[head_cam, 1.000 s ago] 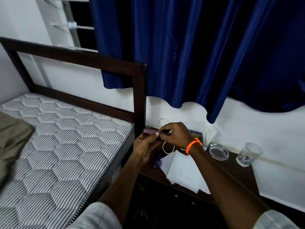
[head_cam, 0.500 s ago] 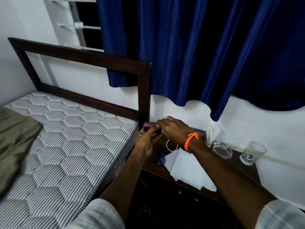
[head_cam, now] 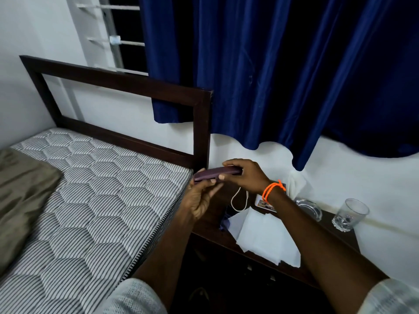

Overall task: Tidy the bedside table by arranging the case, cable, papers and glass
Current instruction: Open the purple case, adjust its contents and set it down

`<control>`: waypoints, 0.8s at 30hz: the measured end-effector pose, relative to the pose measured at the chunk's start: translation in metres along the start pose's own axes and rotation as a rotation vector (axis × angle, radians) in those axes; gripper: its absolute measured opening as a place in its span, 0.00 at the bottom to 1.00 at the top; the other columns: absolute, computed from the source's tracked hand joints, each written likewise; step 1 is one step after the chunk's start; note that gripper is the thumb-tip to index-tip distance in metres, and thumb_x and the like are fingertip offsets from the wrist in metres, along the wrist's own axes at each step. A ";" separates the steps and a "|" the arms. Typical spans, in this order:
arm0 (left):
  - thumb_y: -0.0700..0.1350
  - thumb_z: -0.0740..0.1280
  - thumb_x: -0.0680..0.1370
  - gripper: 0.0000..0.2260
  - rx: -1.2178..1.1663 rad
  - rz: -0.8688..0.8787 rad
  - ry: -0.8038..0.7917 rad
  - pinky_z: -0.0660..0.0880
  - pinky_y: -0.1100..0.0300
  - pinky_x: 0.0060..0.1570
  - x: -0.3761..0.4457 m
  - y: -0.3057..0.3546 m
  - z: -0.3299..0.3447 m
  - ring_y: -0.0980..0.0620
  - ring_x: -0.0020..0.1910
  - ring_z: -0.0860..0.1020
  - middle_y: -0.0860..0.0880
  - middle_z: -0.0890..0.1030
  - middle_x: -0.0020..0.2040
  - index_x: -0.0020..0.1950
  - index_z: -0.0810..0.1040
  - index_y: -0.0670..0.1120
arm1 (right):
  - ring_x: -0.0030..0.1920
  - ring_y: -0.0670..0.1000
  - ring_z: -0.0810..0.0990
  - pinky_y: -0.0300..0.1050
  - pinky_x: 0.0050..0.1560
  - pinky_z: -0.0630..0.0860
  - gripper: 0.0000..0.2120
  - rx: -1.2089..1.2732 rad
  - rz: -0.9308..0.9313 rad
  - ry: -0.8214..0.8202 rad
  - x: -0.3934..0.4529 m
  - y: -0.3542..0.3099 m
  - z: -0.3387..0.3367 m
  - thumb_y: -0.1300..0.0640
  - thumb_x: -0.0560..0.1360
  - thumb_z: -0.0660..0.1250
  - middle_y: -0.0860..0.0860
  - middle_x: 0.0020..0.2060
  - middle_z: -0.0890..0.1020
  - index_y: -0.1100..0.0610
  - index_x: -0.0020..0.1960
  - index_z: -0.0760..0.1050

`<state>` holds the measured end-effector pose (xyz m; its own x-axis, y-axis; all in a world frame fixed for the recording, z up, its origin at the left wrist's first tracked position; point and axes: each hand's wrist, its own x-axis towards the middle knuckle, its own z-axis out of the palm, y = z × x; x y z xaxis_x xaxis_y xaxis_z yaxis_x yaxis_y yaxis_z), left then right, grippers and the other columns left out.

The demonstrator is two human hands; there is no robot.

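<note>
The right forearm (head_cam: 301, 225) hides part of the papers (head_cam: 260, 236) and of the small card (head_cam: 265, 203). The cable (head_cam: 238, 201) disappears behind the right hand (head_cam: 247, 175). The bench (head_cam: 340, 232) front is too dark to read.

Both hands are up together, arms stretched forward. Left hand (head_cam: 200, 200) sits palm-up with fingers curled underneath, right hand (head_cam: 247, 175) clamps down from above, wrist bent a bit.

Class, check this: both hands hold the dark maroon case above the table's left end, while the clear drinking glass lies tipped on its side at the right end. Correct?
Not quite. The head view shows the clear drinking glass standing upright at the right end of the dark wooden bedside table. The rest holds: the left hand and right hand hold the dark maroon case.
</note>
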<state>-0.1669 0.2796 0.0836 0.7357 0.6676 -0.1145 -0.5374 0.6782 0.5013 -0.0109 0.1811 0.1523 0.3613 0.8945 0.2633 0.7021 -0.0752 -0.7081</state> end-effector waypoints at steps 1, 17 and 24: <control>0.23 0.70 0.67 0.25 0.010 -0.009 -0.005 0.83 0.44 0.52 0.000 0.002 -0.001 0.40 0.57 0.85 0.37 0.82 0.58 0.61 0.77 0.41 | 0.53 0.42 0.83 0.33 0.56 0.76 0.22 0.052 0.026 -0.011 -0.001 0.003 0.000 0.48 0.68 0.79 0.45 0.53 0.85 0.52 0.60 0.83; 0.29 0.71 0.74 0.20 0.176 -0.192 -0.181 0.80 0.34 0.54 -0.008 0.016 -0.016 0.40 0.62 0.82 0.39 0.81 0.64 0.62 0.80 0.47 | 0.48 0.55 0.87 0.54 0.46 0.85 0.25 0.411 0.213 0.090 -0.005 0.020 0.008 0.32 0.62 0.76 0.52 0.43 0.88 0.50 0.47 0.87; 0.40 0.71 0.76 0.22 0.148 -0.180 -0.021 0.82 0.39 0.53 -0.004 0.023 -0.016 0.36 0.65 0.80 0.36 0.76 0.70 0.70 0.73 0.45 | 0.49 0.49 0.86 0.44 0.53 0.83 0.14 0.413 0.111 0.166 -0.009 0.030 0.019 0.46 0.65 0.80 0.49 0.44 0.88 0.51 0.47 0.87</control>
<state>-0.1887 0.2969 0.0822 0.8231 0.5329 -0.1965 -0.3317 0.7319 0.5952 -0.0049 0.1791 0.1163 0.5375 0.8059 0.2482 0.3619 0.0455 -0.9311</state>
